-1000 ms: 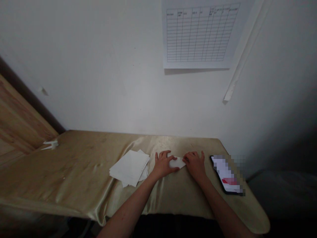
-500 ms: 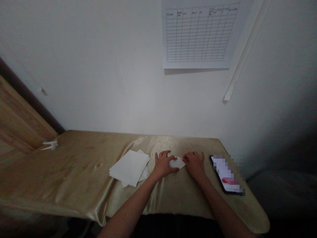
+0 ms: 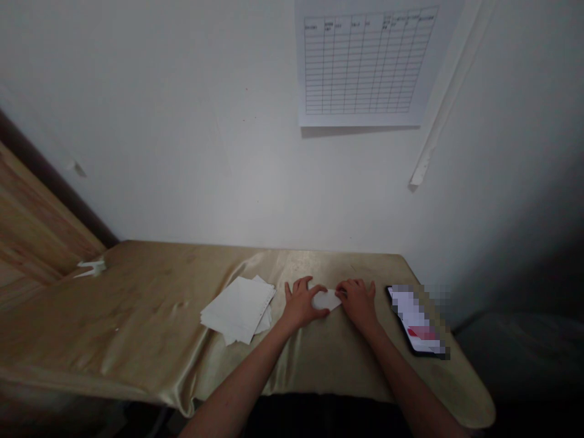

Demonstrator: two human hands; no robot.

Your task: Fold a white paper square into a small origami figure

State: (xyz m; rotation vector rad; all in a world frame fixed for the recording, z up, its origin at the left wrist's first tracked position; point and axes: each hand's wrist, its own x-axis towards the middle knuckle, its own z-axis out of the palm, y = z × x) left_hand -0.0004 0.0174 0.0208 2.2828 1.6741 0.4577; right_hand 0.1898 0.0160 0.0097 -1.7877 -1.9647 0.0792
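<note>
A small folded white paper (image 3: 326, 300) lies on the table's gold cloth (image 3: 150, 304). My left hand (image 3: 301, 302) rests on its left end, fingers curled over the top and thumb pressing the near edge. My right hand (image 3: 359, 301) presses on its right end with fingers bent down onto it. Both hands pin the paper flat against the cloth.
A loose stack of white sheets (image 3: 238, 308) lies just left of my left hand. A phone (image 3: 417, 320) with a lit screen lies at the right. A small white folded paper figure (image 3: 92, 267) sits at the far left corner. A gridded chart (image 3: 367, 61) hangs on the wall.
</note>
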